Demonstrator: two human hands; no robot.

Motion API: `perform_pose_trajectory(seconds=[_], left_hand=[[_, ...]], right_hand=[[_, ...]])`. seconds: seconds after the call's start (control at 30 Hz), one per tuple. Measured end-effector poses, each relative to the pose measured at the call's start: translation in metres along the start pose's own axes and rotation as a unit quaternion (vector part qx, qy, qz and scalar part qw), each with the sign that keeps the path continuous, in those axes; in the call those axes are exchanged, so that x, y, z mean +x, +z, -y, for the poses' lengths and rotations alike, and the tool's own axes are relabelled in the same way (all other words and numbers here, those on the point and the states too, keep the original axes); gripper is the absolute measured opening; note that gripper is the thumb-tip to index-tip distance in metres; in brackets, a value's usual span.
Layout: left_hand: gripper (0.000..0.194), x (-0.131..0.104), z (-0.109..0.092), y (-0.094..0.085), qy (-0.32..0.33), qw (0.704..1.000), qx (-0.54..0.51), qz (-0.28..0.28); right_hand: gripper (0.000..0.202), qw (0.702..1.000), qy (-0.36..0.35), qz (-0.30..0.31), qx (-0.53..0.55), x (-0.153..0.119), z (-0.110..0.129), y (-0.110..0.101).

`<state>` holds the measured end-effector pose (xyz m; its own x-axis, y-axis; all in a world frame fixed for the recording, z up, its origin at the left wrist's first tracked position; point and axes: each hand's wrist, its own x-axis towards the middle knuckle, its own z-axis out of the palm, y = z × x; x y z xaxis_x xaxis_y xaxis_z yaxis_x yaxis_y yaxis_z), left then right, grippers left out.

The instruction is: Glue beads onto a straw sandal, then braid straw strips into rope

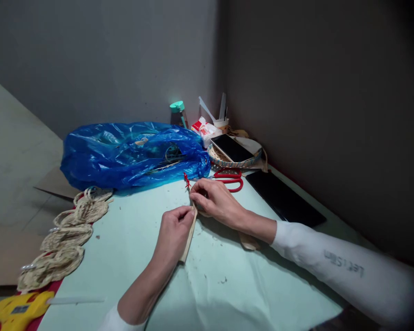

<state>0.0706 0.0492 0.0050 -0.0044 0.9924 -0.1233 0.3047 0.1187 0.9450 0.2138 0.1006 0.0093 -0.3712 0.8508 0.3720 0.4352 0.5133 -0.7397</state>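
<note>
My left hand (174, 232) is closed, its thumb and finger pinching a flat beige strip (189, 239) that looks like straw. The strip runs down beside that hand toward me. Just beyond, my right hand (215, 200) is closed in a pinch at the strip's upper end; its fingertips partly hide what they hold. A small red piece (186, 180) sticks up past the right fingertips, and I cannot make out what it is. Red-handled scissors (241, 184) lie just behind my right hand. Another beige piece (249, 241) shows under my right forearm.
A blue plastic bag (134, 156) spreads across the back. Coiled straw bundles (67, 236) line the left edge above a yellow glue gun (19, 310). At the right are a black tablet-like slab (284, 197) and a basket (221, 161) bearing a phone (232, 148). A teal-lidded jar (177, 108) stands behind.
</note>
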Motion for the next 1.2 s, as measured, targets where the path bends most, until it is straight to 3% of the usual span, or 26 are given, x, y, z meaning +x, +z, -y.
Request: perform_pose_trajectory(seconds=[0.17, 0.3, 0.43, 0.53, 0.67, 0.77, 0.93, 1.1, 1.2], left_hand=[[0.026, -0.001, 0.0, -0.002, -0.023, 0.999, -0.019, -0.016], [0.022, -0.002, -0.002, -0.003, -0.015, 0.999, -0.039, -0.027], [0.021, -0.002, -0.002, -0.004, 0.015, 0.999, -0.032, -0.006], [0.023, -0.001, 0.001, -0.005, 0.035, 0.999, 0.027, 0.001], [0.027, -0.004, 0.002, -0.004, 0.073, 0.98, 0.182, -0.031], [0.029, -0.01, -0.001, -0.005, 0.116, 0.944, 0.303, -0.052], [0.029, -0.021, -0.006, -0.002, 0.213, 0.866, 0.443, -0.09], [0.021, -0.031, -0.001, 0.012, 0.368, 0.74, 0.545, -0.143], [0.02, -0.033, 0.004, 0.019, 0.428, 0.668, 0.589, -0.156]], right_hand=[[0.012, 1.0, 0.021, 0.009, 0.006, 0.002, -0.002, -0.008], [0.019, 0.988, 0.069, 0.131, 0.046, -0.001, 0.004, -0.016], [0.026, 0.941, 0.158, 0.238, 0.182, -0.007, 0.003, -0.007], [0.029, 0.943, 0.179, 0.234, 0.156, -0.008, -0.001, 0.002], [0.032, 0.973, 0.13, 0.167, 0.089, -0.01, -0.004, 0.006], [0.033, 0.98, 0.126, 0.124, 0.086, -0.014, -0.004, 0.009], [0.033, 0.967, 0.143, 0.11, 0.179, -0.021, -0.005, 0.012], [0.024, 0.937, 0.183, 0.092, 0.284, -0.022, -0.003, 0.011], [0.021, 0.894, 0.236, 0.114, 0.364, -0.021, 0.001, 0.009]])
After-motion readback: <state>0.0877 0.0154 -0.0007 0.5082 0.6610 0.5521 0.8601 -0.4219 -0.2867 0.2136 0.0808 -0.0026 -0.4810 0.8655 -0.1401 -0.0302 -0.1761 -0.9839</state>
